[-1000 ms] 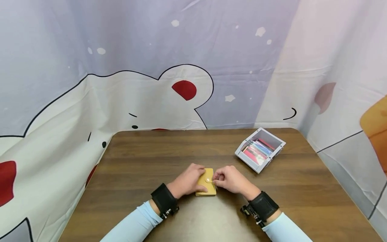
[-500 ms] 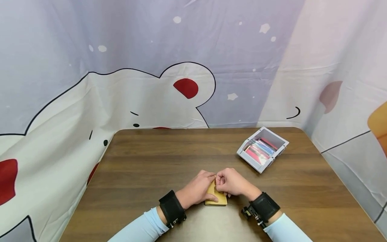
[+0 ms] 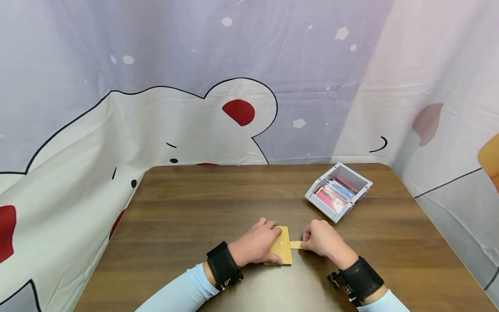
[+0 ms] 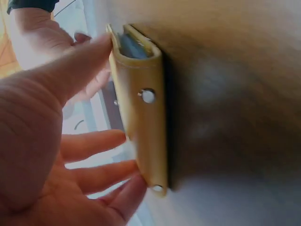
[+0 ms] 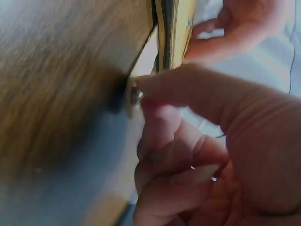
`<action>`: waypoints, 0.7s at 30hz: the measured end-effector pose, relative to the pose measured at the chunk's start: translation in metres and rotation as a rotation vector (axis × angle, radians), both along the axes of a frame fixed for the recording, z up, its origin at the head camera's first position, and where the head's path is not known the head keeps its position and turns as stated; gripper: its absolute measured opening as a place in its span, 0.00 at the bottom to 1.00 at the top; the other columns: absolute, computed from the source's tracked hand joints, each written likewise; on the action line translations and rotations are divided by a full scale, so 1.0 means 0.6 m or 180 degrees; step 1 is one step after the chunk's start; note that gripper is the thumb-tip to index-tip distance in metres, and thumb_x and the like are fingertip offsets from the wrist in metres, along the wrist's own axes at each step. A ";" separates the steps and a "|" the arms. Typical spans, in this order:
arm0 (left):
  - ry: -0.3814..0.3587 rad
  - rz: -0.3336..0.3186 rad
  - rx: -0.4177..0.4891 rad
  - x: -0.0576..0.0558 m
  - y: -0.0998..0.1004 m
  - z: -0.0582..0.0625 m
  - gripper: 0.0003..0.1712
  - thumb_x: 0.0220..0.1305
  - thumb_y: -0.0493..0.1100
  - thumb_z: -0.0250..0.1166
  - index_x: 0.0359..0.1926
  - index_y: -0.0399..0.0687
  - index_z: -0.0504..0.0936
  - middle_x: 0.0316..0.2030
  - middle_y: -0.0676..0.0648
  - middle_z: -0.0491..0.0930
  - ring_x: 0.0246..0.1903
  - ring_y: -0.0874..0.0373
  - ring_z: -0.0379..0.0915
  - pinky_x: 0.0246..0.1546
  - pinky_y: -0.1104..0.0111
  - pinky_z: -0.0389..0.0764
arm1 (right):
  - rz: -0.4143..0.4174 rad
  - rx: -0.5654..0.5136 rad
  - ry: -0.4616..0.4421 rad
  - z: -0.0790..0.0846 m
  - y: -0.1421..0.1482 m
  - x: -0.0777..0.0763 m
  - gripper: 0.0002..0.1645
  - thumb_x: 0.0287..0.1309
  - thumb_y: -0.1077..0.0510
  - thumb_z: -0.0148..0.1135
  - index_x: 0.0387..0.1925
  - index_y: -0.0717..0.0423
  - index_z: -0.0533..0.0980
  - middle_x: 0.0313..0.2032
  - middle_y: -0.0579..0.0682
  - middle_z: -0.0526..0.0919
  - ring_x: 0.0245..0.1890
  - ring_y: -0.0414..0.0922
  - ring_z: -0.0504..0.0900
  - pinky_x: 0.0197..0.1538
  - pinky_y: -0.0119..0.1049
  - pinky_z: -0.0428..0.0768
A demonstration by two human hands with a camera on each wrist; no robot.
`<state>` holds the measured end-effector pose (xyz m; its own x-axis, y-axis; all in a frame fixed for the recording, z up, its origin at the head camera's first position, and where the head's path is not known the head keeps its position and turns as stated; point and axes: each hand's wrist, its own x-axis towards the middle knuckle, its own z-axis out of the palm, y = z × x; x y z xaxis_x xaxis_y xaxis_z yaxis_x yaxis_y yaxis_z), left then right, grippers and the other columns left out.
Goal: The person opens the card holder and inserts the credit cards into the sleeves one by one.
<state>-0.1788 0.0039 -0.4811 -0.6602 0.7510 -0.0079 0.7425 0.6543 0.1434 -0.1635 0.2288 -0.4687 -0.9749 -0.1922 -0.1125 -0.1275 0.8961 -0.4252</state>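
A yellow card wallet (image 3: 284, 248) lies flat on the wooden table, its closing strap (image 3: 296, 245) stretched out to the right. My left hand (image 3: 255, 242) presses on the cover, thumb at the near end and fingers towards the far end. Its fingertips rest on the top face in the left wrist view, where the spine shows metal studs and clear sleeves (image 4: 134, 47) peek out of the wallet's end. My right hand (image 3: 324, 238) pinches the strap's end between thumb and forefinger. A metal snap (image 5: 135, 95) shows beside the thumb tip in the right wrist view.
At the back right of the table (image 3: 218, 190) a grey box (image 3: 322, 211) stands at an angle, holding several colourful cards (image 3: 336, 193). A curtain (image 3: 187, 52) with cartoon prints hangs behind the table and along its sides.
The wallet has moved right and slightly towards me under my left hand. The strap, fastened over the cover earlier, is now undone and pulled out rightward by my right hand.
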 end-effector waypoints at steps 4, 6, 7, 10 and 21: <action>0.0175 -0.0096 -0.0210 0.003 0.012 0.002 0.51 0.45 0.76 0.75 0.64 0.51 0.77 0.64 0.46 0.76 0.55 0.52 0.68 0.58 0.65 0.74 | 0.0309 -0.0128 0.0142 -0.005 -0.017 0.001 0.13 0.44 0.63 0.76 0.17 0.46 0.79 0.15 0.36 0.77 0.17 0.34 0.74 0.25 0.33 0.75; 0.0198 -0.0186 -0.0234 0.004 0.017 -0.002 0.55 0.45 0.77 0.74 0.66 0.50 0.74 0.63 0.48 0.75 0.56 0.53 0.67 0.57 0.66 0.72 | 0.0456 -0.0372 0.0005 -0.009 -0.024 -0.002 0.13 0.47 0.66 0.73 0.17 0.47 0.79 0.13 0.37 0.77 0.13 0.32 0.75 0.22 0.31 0.76; 0.0209 -0.0223 -0.0220 0.004 0.020 -0.005 0.56 0.45 0.77 0.74 0.67 0.50 0.73 0.62 0.49 0.75 0.56 0.54 0.66 0.56 0.67 0.71 | 0.0499 -0.0485 -0.0098 -0.011 -0.026 -0.003 0.14 0.49 0.67 0.71 0.17 0.48 0.79 0.12 0.37 0.77 0.11 0.31 0.75 0.20 0.31 0.76; 0.0215 -0.0264 -0.0140 0.004 0.028 -0.013 0.58 0.45 0.79 0.72 0.69 0.51 0.70 0.59 0.50 0.75 0.55 0.55 0.65 0.54 0.68 0.70 | 0.0491 -0.0651 -0.0279 -0.014 -0.025 -0.007 0.15 0.51 0.69 0.69 0.17 0.49 0.79 0.11 0.39 0.77 0.10 0.32 0.76 0.19 0.31 0.76; -0.0593 0.0049 0.0908 -0.003 -0.008 0.013 0.40 0.47 0.70 0.77 0.55 0.56 0.80 0.58 0.48 0.67 0.50 0.56 0.66 0.48 0.72 0.74 | 0.0380 -0.0962 -0.0714 -0.019 -0.004 -0.028 0.10 0.51 0.65 0.76 0.20 0.55 0.83 0.14 0.46 0.82 0.12 0.36 0.80 0.20 0.34 0.80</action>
